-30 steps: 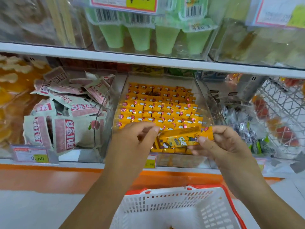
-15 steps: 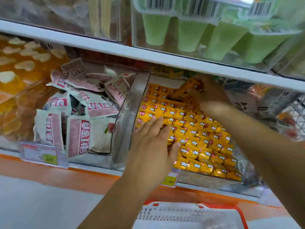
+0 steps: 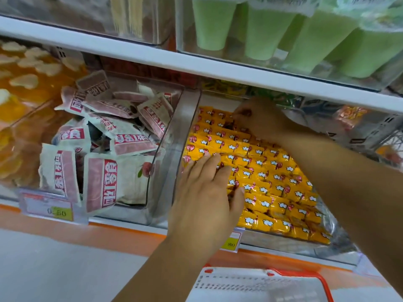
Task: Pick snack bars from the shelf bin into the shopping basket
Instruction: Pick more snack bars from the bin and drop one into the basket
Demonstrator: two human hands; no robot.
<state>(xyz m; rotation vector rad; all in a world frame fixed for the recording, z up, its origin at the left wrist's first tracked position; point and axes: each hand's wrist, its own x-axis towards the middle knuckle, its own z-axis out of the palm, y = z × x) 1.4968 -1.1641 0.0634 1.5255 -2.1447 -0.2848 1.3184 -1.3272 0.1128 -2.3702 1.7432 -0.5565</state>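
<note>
resting left hand [image 3: 202, 197] on snack bars [image 3: 272, 168]

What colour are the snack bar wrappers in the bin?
Yellow snack bars, white-and-red marks; head view.

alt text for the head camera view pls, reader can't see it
Two hands reach into a clear shelf bin of yellow snack bars: the left hand lies flat on them, the right hand reaches to the back. A white, red-rimmed shopping basket sits below; pink-and-white packets fill the neighbouring bin.
</note>
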